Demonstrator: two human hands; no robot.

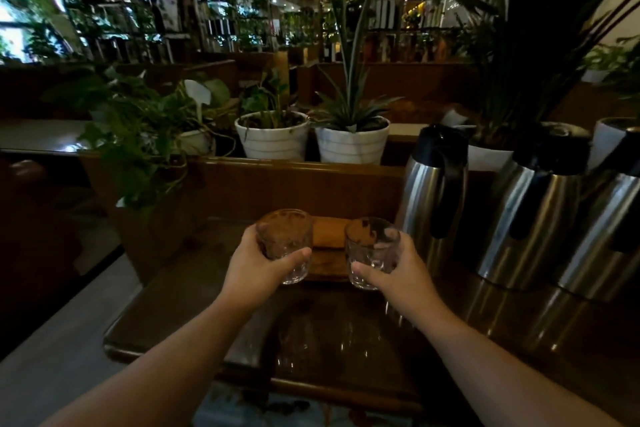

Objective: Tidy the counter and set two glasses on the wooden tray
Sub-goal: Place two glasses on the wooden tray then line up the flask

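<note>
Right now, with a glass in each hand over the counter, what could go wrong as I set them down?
The left glass and right glass, held by the left hand and right hand, sit close together and could clink. The steel flask stands just right of your right hand; an elbow swing might bump it. The wooden tray looks small in this dim light, so a glass could land on its edge.

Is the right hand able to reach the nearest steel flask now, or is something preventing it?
Probably not yet. The right hand is full with a glass, though the nearest steel flask stands close beside it with nothing between.

Dim, perhaps window-lit, plant-lined shelves (pixel 221 10)
</note>
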